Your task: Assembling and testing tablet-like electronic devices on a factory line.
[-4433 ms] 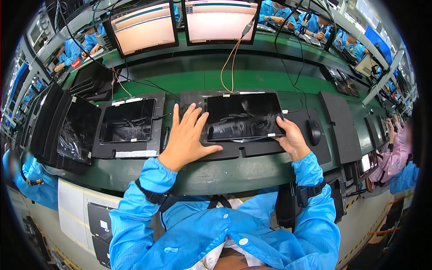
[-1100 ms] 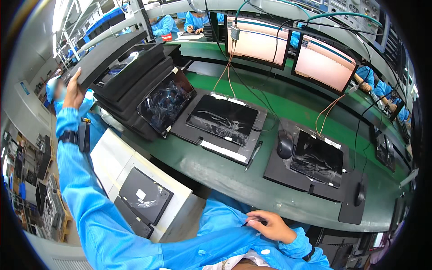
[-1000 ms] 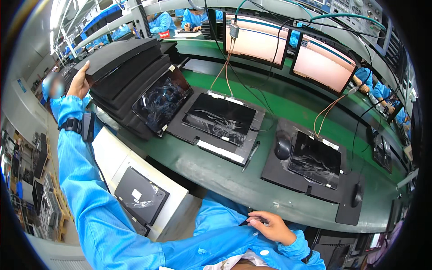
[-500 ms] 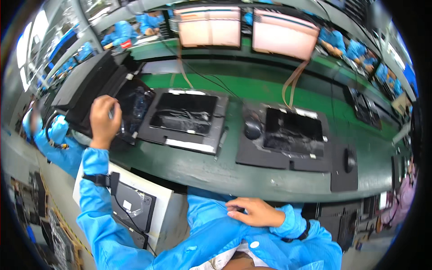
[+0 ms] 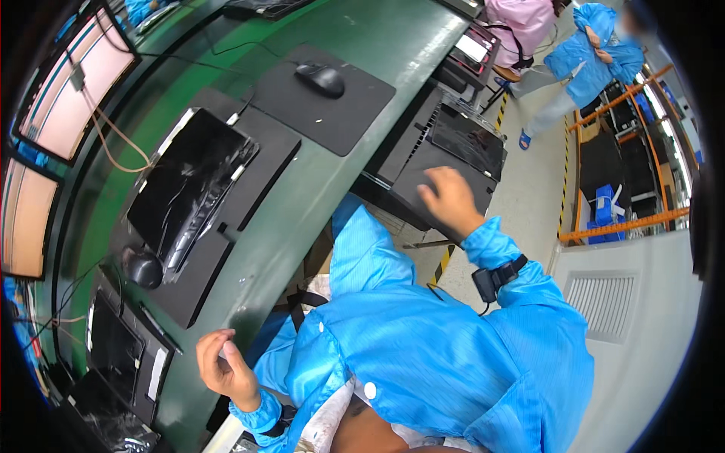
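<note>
My right hand point(image 5: 451, 202) reaches out to the right with its fingers apart, holding nothing. It hovers over a black foam tray point(image 5: 411, 175) beside the bench; whether it touches is unclear. A glossy dark screen panel point(image 5: 470, 142) lies on that tray, just beyond my fingers. My left hand point(image 5: 228, 368) is loosely curled near the front edge of the green bench point(image 5: 260, 291), its thumb apart from the fingers, with nothing visible in it. On the bench, a film-covered black screen panel point(image 5: 192, 181) rests on a black foam pad point(image 5: 266, 162).
A black mouse point(image 5: 320, 79) sits on a mouse mat point(image 5: 355, 113), another mouse point(image 5: 142, 268) beside the panel. More panels point(image 5: 113, 347) lie at lower left. Lit monitors point(image 5: 79, 90) stand along the back. A person in blue point(image 5: 589, 57) stands beyond the aisle near an orange-framed rack point(image 5: 627, 219).
The view has swung to the right. My right hand has gone from my lap out over the foam tray. My left hand has come away from the black panels at the bench's left end.
</note>
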`<state>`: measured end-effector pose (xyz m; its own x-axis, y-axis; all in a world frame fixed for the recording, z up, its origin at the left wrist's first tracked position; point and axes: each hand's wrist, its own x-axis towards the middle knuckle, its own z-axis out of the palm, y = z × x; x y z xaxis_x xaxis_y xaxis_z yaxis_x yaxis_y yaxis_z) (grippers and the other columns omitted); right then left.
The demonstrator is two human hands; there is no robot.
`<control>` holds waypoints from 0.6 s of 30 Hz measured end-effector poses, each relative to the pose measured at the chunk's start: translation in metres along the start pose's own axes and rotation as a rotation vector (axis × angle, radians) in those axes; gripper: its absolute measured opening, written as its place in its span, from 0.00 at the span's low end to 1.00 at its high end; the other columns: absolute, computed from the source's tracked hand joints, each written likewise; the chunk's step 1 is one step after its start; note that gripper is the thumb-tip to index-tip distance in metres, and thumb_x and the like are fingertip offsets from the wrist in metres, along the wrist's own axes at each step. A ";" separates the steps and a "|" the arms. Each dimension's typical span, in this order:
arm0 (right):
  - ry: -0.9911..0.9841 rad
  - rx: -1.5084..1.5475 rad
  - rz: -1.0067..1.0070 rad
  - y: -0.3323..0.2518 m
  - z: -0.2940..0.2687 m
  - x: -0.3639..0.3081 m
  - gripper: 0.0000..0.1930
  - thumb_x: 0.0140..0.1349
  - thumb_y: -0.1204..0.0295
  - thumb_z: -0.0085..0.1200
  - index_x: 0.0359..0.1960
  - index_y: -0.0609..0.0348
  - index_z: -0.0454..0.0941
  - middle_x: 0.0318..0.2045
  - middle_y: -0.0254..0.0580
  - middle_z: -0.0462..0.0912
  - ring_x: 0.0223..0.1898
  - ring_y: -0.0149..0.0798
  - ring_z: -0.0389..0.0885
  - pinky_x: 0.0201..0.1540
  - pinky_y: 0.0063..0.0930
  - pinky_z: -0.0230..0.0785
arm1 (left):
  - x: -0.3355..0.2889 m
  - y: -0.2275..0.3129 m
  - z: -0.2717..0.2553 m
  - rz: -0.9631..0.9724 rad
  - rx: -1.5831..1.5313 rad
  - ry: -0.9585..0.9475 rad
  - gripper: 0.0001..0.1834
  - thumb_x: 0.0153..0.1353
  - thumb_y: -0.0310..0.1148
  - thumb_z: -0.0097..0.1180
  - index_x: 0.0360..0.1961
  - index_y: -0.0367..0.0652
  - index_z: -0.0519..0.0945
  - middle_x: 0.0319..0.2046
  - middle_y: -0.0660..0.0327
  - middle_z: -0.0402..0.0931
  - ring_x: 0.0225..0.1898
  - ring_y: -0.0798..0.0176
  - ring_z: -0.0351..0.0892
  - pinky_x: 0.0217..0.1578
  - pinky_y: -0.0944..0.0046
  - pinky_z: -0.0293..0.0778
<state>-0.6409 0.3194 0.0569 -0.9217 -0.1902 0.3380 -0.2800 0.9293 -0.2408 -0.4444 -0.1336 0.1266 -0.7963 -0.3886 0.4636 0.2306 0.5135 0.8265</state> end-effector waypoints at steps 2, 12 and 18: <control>0.036 -0.089 0.209 0.074 0.007 -0.015 0.23 0.60 0.60 0.65 0.52 0.61 0.80 0.52 0.52 0.81 0.56 0.55 0.76 0.60 0.45 0.70 | 0.012 0.002 0.014 0.049 0.033 -0.144 0.03 0.66 0.19 0.54 0.39 0.32 0.80 0.37 0.51 0.79 0.38 0.59 0.79 0.42 0.62 0.75; -0.307 -0.351 0.232 0.211 0.007 0.019 0.41 0.66 0.40 0.53 0.71 0.57 0.65 0.69 0.56 0.67 0.71 0.57 0.63 0.69 0.47 0.63 | 0.022 0.010 0.043 0.058 0.127 -0.220 0.03 0.66 0.18 0.55 0.38 0.33 0.80 0.35 0.52 0.80 0.37 0.59 0.79 0.41 0.63 0.74; -0.070 -0.495 -0.131 0.226 -0.012 0.043 0.15 0.74 0.60 0.49 0.48 0.61 0.76 0.40 0.53 0.82 0.41 0.57 0.83 0.42 0.45 0.78 | 0.009 0.012 0.048 0.049 0.072 -0.174 0.02 0.64 0.18 0.55 0.36 0.33 0.80 0.34 0.52 0.80 0.36 0.59 0.79 0.40 0.63 0.74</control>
<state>-0.7408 0.5251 0.0285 -0.9079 -0.3200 0.2706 -0.2495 0.9315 0.2645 -0.4757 -0.0940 0.1249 -0.8712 -0.2264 0.4356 0.2361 0.5849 0.7760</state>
